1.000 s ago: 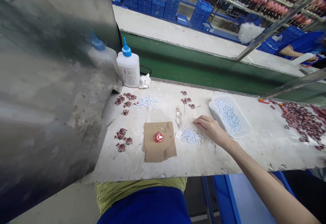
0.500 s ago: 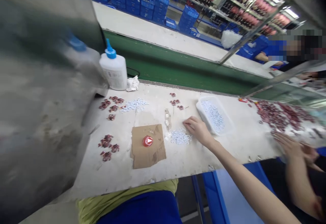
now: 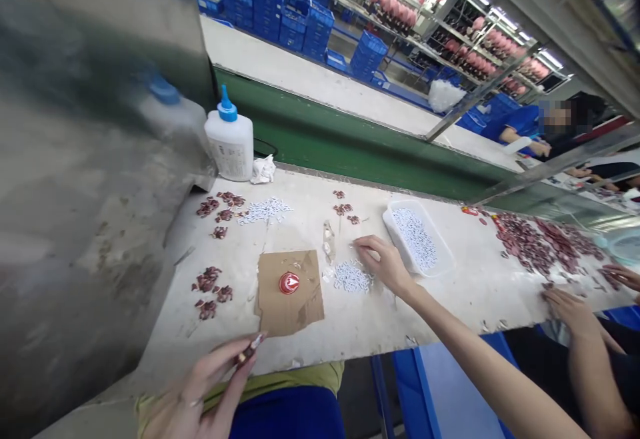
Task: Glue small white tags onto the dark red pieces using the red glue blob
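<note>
My left hand (image 3: 217, 386) is low at the left, near the table's front edge, pinching a small dark red piece (image 3: 245, 357) with a pale tip. Just above the small pile of white pieces (image 3: 353, 276), my right hand (image 3: 383, 262) has its fingertips together; anything between them is too small to make out. A round red-and-white item (image 3: 289, 283) lies on a cardboard sheet (image 3: 300, 312) between the hands. Beside my right hand stands a clear tub (image 3: 445, 259) of white pieces.
Dark red clusters (image 3: 206, 279) lie at the left, near another white pile (image 3: 267, 210). A white bottle (image 3: 230, 146) with a blue cap stands by the metal panel (image 3: 100, 226). Many dark red pieces (image 3: 530, 242) and another person's hand (image 3: 570, 309) are at the right.
My left hand has come into view from below with the dark red piece. My right hand has shifted slightly left and stays over the white pile. The camera view has moved a little.
</note>
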`<state>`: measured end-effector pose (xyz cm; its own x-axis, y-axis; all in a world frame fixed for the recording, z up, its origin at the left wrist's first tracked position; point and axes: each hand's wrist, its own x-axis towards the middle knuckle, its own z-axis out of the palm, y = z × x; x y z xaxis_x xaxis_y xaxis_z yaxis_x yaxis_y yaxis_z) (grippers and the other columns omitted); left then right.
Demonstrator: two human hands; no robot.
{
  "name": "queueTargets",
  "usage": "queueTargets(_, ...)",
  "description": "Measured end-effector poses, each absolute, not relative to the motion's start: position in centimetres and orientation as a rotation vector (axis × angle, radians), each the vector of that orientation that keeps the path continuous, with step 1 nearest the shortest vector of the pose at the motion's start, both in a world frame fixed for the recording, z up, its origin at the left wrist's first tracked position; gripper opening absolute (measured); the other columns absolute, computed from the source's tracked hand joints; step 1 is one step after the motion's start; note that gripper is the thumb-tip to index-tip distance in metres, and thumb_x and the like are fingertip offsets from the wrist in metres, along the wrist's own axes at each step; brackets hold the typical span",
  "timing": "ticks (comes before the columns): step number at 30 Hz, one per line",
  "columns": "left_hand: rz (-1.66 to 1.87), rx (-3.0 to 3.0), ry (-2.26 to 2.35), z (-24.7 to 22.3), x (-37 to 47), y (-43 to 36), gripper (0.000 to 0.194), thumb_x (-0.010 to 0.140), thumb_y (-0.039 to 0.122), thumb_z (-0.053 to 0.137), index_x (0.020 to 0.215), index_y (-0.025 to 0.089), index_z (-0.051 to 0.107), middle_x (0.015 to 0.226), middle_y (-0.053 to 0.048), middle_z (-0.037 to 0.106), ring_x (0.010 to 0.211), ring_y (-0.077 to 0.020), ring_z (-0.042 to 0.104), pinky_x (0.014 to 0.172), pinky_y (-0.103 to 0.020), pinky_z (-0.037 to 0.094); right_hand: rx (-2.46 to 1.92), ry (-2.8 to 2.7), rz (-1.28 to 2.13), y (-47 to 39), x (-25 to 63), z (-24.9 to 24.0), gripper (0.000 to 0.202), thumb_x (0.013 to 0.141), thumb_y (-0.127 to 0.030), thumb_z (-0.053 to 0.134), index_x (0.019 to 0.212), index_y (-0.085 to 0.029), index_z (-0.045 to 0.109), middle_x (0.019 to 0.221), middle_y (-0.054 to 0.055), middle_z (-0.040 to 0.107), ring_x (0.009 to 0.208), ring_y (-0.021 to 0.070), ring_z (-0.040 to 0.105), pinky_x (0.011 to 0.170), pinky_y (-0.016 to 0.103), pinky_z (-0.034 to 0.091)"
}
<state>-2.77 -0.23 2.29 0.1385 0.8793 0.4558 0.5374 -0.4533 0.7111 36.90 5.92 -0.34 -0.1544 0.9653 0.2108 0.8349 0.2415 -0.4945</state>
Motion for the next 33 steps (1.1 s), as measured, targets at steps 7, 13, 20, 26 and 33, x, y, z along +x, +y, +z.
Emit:
queueTargets(7,1.255,1.851,1.319,2.6,-1.2,0.6,0.014,0.092,0.021,0.070,0.106,0.023,0.067,0.100,0.003,0.072,0.093,-0.0040,0.069,0.098,-0.010,0.052,-1.792,-1.808,0.468,6.5,35.8,-0.6,0.020,0.098,-0.040,0.065,0.101,-0.022,0.073,0.106,0.009,0.073,0.097,0.0249,0.072,0.090,0.044,0.061)
queueTargets(13,1.145,1.647,1.427,2.5,-1.7,0.3,0.018,0.088,0.032,0.077,0.103,0.027,0.069,0.094,0.010,0.076,0.083,-0.0018,0.073,0.090,-0.003,0.053,-1.828,-1.801,0.549,7.6,35.4,0.3,0.018,0.094,-0.038,0.066,0.089,-0.022,0.074,0.096,0.008,0.071,0.089,0.0257,0.071,0.086,0.044,0.058)
queueTargets(20,1.209,1.751,1.390,3.6,-1.4,0.6,0.013,0.095,0.021,0.063,0.107,0.025,0.064,0.097,0.005,0.071,0.089,-0.0015,0.069,0.089,-0.004,0.053,-1.766,-1.786,0.758,6.5,30.0,2.6,0.018,0.098,-0.036,0.064,0.097,-0.023,0.076,0.098,0.006,0.080,0.089,0.0244,0.075,0.081,0.038,0.060)
queueTargets(26,1.171,1.774,1.366,2.9,-1.9,0.6,0.026,0.093,0.026,0.070,0.118,0.030,0.067,0.103,0.009,0.074,0.087,-0.0009,0.071,0.095,-0.005,0.052,-1.666,-1.814,0.948,4.9,25.7,2.7,0.011,0.095,-0.028,0.069,0.098,-0.025,0.079,0.095,0.001,0.082,0.085,0.0210,0.077,0.079,0.032,0.061)
queueTargets(33,1.267,2.026,1.318,2.7,-1.7,1.2,0.027,0.092,0.011,0.069,0.116,0.022,0.069,0.105,0.003,0.073,0.098,-0.0032,0.070,0.100,-0.010,0.051,-1.511,-1.993,0.748,4.8,24.5,2.8,0.015,0.098,-0.019,0.061,0.100,-0.024,0.075,0.093,0.004,0.077,0.084,0.0200,0.072,0.077,0.033,0.058)
